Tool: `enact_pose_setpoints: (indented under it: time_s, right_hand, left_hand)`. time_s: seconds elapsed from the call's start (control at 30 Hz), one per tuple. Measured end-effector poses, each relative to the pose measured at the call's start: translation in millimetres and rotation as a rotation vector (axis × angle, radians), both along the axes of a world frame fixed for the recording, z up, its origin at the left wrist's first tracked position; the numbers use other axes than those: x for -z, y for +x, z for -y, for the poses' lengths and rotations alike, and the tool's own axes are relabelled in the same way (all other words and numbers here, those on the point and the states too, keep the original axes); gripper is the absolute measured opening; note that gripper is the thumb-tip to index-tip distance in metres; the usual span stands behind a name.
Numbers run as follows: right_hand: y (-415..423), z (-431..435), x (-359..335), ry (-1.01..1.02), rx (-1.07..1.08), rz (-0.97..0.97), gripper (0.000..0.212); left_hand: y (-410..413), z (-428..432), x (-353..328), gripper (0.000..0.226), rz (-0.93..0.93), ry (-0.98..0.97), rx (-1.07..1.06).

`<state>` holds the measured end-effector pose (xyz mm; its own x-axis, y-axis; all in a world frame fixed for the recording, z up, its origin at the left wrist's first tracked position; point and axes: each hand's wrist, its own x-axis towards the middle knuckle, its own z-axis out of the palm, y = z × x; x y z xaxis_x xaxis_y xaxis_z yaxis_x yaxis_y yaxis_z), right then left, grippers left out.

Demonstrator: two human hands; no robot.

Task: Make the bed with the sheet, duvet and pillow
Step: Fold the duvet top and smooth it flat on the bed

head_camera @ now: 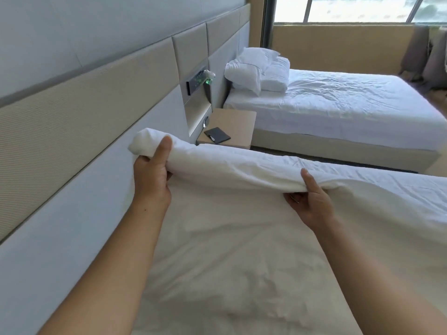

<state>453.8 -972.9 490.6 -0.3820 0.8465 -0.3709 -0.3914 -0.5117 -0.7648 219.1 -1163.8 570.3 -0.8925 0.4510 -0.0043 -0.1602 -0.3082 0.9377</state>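
Head view shows our left hand (151,172) and right hand (310,201) both clamped on the duvet (242,165) edge, lifted near the headboard (72,112). We judge the sheet (229,262) laid; duvet spreading remains, and no pillow shows on our bed.

The near bed (229,274), covered by a wrinkled cream-white fitted sheet (242,250), runs alongside the padded beige-and-grey headboard wall (72,117). A thick white duvet (362,189) lies on it, on the side away from that wall, its rolled edge lifted off the sheet. Beyond the bed, against the same wall, a tan wooden bedside table (237,122) carries a flat dark wallet-like item (217,135).
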Motion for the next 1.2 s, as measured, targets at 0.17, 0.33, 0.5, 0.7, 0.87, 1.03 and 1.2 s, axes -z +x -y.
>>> enact_pose_setpoints:
  time_s: [0.17, 0.33, 0.5, 0.7, 0.87, 1.03, 1.2]
  right_hand:
    - [-104.0, -142.1, 93.2, -0.075, -0.094, 0.119, 0.037]
    - [-183.7, -227.6, 245.7, 0.430, -0.403, 0.724, 0.079]
    - [-234.4, -254.0, 384.7, 1.064, -0.430, 1.191, 0.089]
    - [-270.4, -280.4, 464.9, 1.188, -0.179, 1.219, 0.080]
    - [-266.4, -270.2, 452.5, 1.147, -0.234, 1.267, 0.081]
    - [-249.7, -244.8, 428.7, 0.970, -0.455, 1.272, 0.084]
    - [-224.3, -142.9, 380.8, 0.772, -0.549, 1.106, 0.097]
  left_hand:
    - [-84.7, -138.1, 91.0, 0.070, -0.058, -0.236, -0.103]
    - [-156.0, -243.5, 243.3, 0.104, -0.345, -0.902, 0.006]
    - [-215.9, -294.1, 389.2, 0.097, -0.816, -1.411, 0.114]
    - [-254.9, -345.9, 478.5, 0.095, -0.910, -1.278, -0.003]
    - [-247.1, -333.6, 464.2, 0.092, -0.894, -1.304, 0.008]
    - [-214.9, -297.7, 405.2, 0.091, -0.945, -1.526, 0.174]
    - [-194.6, -174.4, 336.2, 0.104, -0.829, -1.893, 0.208]
